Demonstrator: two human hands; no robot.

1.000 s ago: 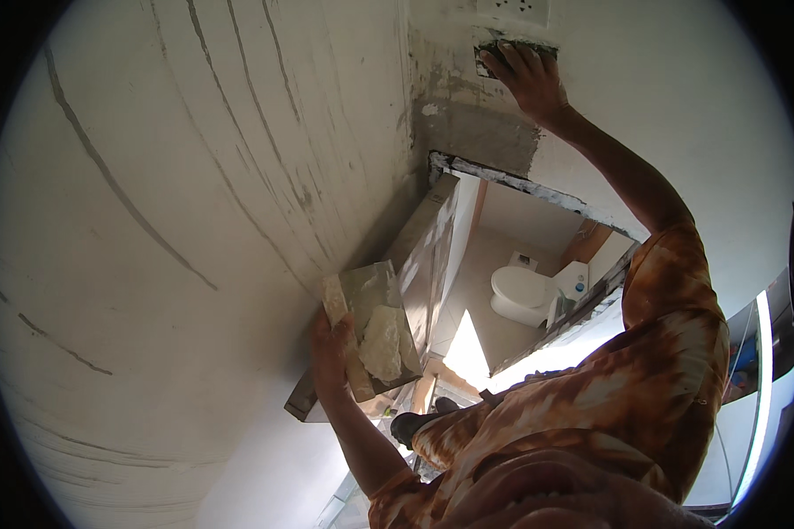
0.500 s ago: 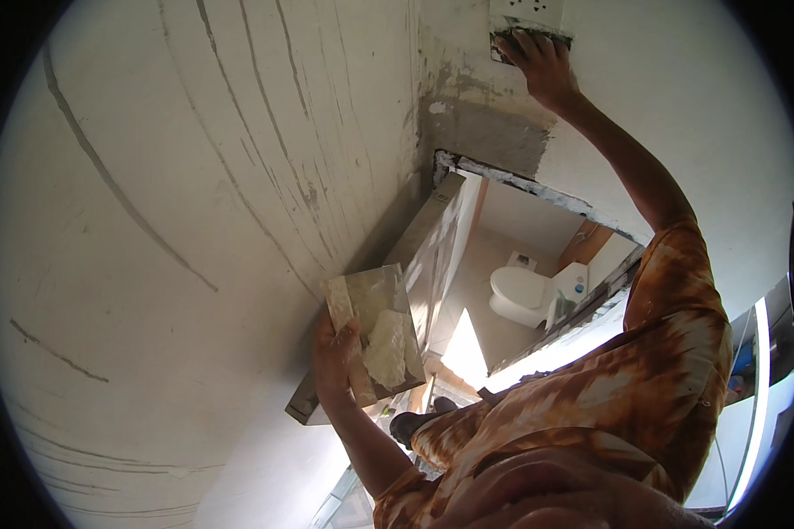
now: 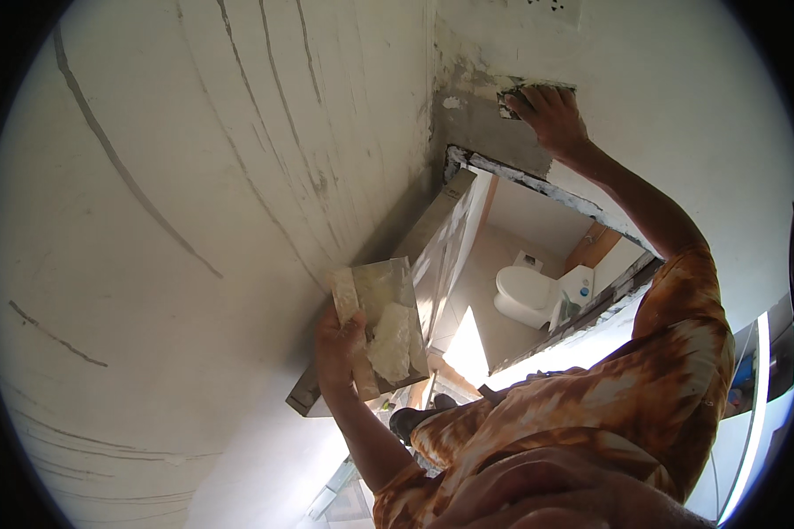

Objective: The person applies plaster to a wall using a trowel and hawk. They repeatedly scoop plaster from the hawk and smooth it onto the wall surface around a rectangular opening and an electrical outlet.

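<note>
My left hand (image 3: 337,353) grips the pale, putty-crusted handle strip of a wide putty knife (image 3: 381,286), whose blade is held out flat. On that blade rests a thick lump of cream putty (image 3: 390,344). Stretched up to the wall, my right hand (image 3: 551,122) is closed on a second scraper (image 3: 510,99), its smeared, dark-looking blade against the surface just above a grey bare patch (image 3: 485,132). My palm and fingers cover most of that scraper, so its handle is hidden.
Below the patch is a doorway with a rough, broken upper edge (image 3: 538,185); a white toilet (image 3: 525,295) shows through it. Dark filled lines streak the pale wall (image 3: 194,309) at left. A pale plate with small holes (image 3: 556,9) sits at the top edge.
My right hand has drawn the scraper down the wall, away from the plate with holes and toward the doorway. My left hand holds the loaded putty knife almost still.
</note>
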